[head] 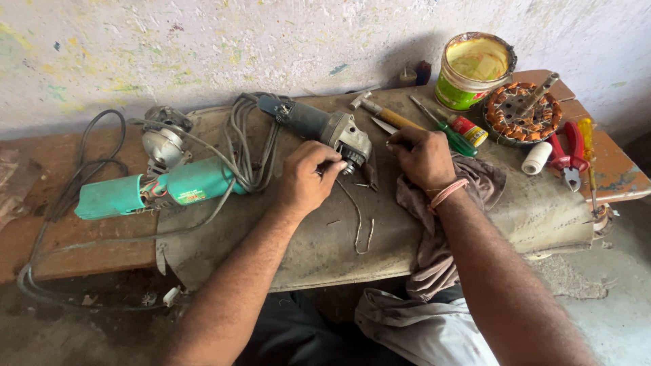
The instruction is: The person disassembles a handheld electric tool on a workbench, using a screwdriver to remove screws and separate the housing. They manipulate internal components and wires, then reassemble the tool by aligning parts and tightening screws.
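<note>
Left grip (306, 177) pinches grey, dusty angle grinder's (319, 125) spindle.

Items counted on my table (102, 247): two angle grinders, one dark blue-grey (319, 127) under my two hands, left (306, 177) and right (424, 156), one teal (159, 186); one paint tin (472, 68); one copper-wound stator (523, 112); one red-handled pliers (566, 152); two screwdrivers, green (451, 135) and yellow (588, 159); one white tape roll (536, 157); one rag (475, 183).
</note>
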